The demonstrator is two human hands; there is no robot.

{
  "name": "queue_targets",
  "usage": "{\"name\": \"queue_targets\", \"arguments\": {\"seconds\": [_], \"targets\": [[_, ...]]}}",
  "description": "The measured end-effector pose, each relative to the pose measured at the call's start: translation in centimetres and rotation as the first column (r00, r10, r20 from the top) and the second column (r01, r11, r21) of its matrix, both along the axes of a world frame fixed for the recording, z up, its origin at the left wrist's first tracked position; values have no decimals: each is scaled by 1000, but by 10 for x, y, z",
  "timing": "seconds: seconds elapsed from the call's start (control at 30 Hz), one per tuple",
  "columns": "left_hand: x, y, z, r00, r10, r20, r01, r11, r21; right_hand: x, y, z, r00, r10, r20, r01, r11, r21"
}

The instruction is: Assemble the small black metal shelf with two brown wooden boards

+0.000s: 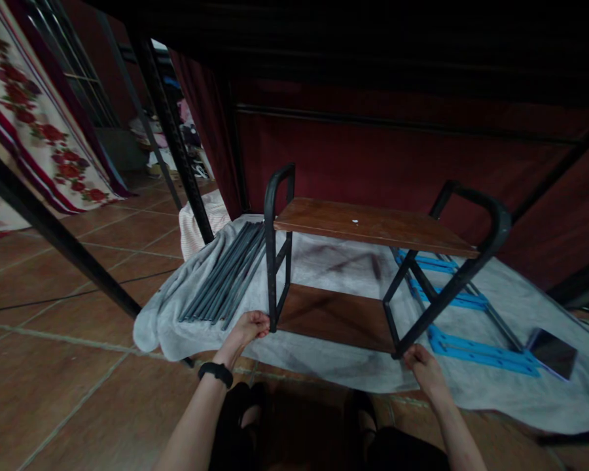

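A two-tier shelf (380, 229), with brown boards in a black tube frame, stands at the near edge of the grey blanket (324, 369), in the middle. The left hand (248, 328) is at its near left foot and the right hand (421, 366) at its near right foot. Both have the fingers bent and almost together; whether they truly grip the frame or only touch it, I cannot tell.

If the shelf is pulled nearer, its near feet may slip over the blanket's edge, and it could tip forward. The soft cloth may also wrinkle under the feet and make it unsteady. Pushed to the right, it could hit the blue slotted pieces (485, 353); to the left, the grey metal rods (228, 275).

The far feet are hidden, the right frame partly covers the blue pieces, and the top is too dark to read.
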State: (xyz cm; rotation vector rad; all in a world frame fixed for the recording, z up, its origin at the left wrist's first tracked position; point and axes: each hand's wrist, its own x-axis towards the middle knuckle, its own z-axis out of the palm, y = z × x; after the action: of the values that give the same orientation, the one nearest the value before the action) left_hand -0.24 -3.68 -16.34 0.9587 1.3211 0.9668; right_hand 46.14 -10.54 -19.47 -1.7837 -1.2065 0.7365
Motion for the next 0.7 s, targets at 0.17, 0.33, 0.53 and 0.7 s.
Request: {"name": "queue_targets", "arguments": {"seconds": [0.17,0.33,0.53,0.7], "targets": [[-1,2,2,999,-27,-24,28,999,20,-2,6,-1,987,12,-163,-18,999,-34],[-2,6,4,998,-42,-53,43,999,17,-8,8,6,955,-24,-297,-10,993,-114],[-5,6,6,995,-62,-75,60,998,-22,-11,11,11,952,-69,-297,17,985,-172],[-9,5,7,995,-87,-45,83,993,-78,-10,7,16,929,-54,-365,5,991,-136]]}}
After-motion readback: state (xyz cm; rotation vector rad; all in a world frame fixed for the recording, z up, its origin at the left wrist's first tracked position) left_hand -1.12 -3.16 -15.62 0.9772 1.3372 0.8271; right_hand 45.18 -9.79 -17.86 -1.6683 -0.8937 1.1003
